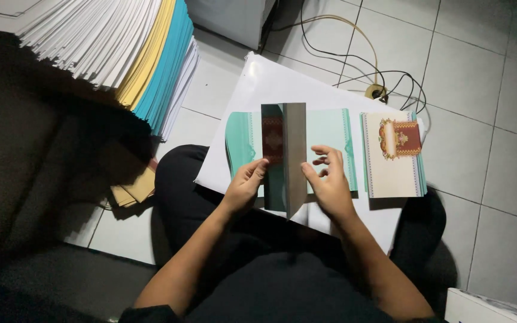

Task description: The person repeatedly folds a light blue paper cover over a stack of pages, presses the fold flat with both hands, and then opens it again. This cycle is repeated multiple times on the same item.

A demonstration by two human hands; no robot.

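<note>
Head view: one teal card (285,157), half-folded and standing on the white sheet (270,84) over the lap, is pinched by left hand (243,185) and right hand (330,182) fingers, and might crease crookedly if either slips; beside it one finished pile (392,157), apparently several cards.

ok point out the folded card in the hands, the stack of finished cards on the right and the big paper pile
folded card (294,149), head view, on its raised grey flap
stack of finished cards (390,173), head view, on the cream face of the top card
paper pile (115,42), head view, on the white sheet edges
</note>
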